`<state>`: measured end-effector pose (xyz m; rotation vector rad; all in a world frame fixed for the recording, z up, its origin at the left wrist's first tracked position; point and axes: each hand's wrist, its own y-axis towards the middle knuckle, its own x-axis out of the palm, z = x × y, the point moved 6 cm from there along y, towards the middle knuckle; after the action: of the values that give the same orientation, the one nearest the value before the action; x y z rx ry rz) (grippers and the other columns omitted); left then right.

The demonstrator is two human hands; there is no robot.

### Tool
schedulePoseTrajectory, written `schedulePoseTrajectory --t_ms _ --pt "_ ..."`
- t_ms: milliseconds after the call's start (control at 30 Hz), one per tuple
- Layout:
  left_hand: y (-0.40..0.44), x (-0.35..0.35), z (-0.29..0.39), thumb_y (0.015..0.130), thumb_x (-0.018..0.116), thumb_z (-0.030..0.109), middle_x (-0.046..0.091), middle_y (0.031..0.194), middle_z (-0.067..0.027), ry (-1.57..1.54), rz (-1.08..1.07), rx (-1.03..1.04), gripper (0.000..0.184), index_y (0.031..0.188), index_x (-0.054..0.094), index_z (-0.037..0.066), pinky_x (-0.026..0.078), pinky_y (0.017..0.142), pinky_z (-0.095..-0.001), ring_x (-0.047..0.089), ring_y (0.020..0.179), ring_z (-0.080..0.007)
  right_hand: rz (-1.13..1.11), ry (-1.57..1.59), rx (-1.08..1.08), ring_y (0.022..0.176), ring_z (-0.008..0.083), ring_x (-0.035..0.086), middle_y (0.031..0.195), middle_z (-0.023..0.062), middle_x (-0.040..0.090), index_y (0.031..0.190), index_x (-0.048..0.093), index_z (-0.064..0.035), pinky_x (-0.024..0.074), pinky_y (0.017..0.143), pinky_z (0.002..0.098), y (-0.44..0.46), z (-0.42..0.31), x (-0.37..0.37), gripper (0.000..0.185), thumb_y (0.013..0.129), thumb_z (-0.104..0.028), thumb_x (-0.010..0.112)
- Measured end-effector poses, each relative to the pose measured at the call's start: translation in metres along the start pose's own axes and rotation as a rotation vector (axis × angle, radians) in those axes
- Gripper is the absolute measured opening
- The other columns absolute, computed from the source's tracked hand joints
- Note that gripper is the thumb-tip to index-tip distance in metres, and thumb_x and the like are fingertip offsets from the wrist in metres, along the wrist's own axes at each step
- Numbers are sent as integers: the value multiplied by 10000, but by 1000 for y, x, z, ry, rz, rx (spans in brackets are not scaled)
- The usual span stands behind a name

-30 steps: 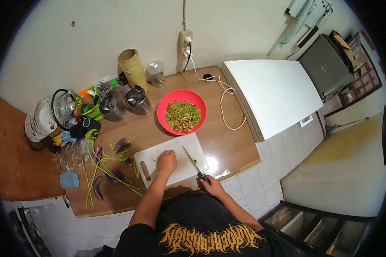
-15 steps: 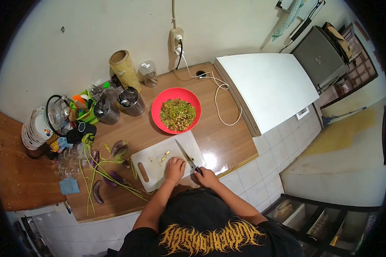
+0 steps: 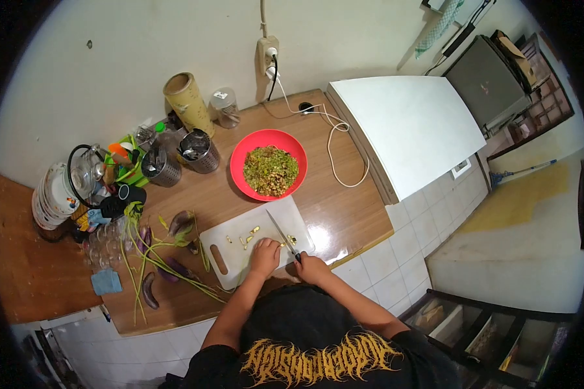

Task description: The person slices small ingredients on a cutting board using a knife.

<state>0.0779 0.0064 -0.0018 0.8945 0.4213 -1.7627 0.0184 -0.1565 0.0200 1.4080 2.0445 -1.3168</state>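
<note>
On the white cutting board, my right hand grips the black handle of a kitchen knife. The blade slants up and left across the board. My left hand rests on the board just left of the blade, fingers curled together at a small pale vegetable piece whose kind I cannot make out. Several cut bits lie right of the blade, and several pale yellow pieces lie above my left hand. A red bowl behind the board holds chopped green and brown vegetables.
Left of the board lie eggplants and long green beans. Utensil holders, a glass jar and stacked plates stand at the back left. A white cable runs near the large white-topped box at right.
More cut bits show to the right of the blade. The knife handle and my right hand have shifted slightly. My left hand stays nearly in place, and the view has tilted a little.
</note>
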Motion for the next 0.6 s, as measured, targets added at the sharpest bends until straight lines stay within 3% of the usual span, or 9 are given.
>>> schedulePoseTrajectory --t_ms 167,600 --pt "2 3 -2 884 667 149 619 945 -125 -9 -9 1 66 886 663 83 472 877 -478 586 977 -361 -31 -9 52 832 476 691 882 303 697 1115 522 60 545 786 562 5 -11 4 359 1009 -282 494" --pt "1 1 -6 863 679 127 608 922 -133 -56 27 -13 56 874 652 79 470 867 -483 588 964 -369 -66 -58 102 879 458 702 917 302 706 1136 528 53 544 787 560 12 -19 7 342 985 -254 515"
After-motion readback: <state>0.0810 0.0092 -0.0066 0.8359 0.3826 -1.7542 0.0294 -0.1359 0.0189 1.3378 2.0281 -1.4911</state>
